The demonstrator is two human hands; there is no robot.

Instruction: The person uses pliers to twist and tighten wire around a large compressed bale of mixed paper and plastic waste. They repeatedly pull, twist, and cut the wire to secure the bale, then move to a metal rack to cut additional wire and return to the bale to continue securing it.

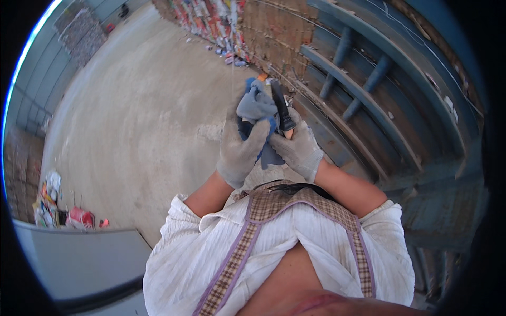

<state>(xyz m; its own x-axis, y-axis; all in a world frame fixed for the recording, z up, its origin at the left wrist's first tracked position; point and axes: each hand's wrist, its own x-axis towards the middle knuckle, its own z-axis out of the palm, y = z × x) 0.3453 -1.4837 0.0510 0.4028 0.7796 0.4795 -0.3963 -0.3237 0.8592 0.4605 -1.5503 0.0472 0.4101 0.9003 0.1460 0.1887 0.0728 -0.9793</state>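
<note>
Both my hands wear greyish knit work gloves and meet in front of my apron [261, 201]. My left hand [243, 148] grips a crumpled grey-and-blue cloth or glove [257, 103], which bunches up above the thumb. A grey flap of fabric [272, 156] hangs down between the hands. In my right hand [298, 146] is a slim black tool or handle [280, 104], pointing up and away from me; its exact kind is unclear. The right fingers also seem to touch the fabric, partly hidden by it.
Blue-painted steel machinery with curved-looking beams [363, 87] runs along the right. Bales of pressed cardboard [276, 35] and colourful scrap [213, 19] stand ahead. Loose litter [233, 60] lies by them on the concrete floor [138, 110]. A grey panel [79, 256] and a red bag [81, 218] are lower left.
</note>
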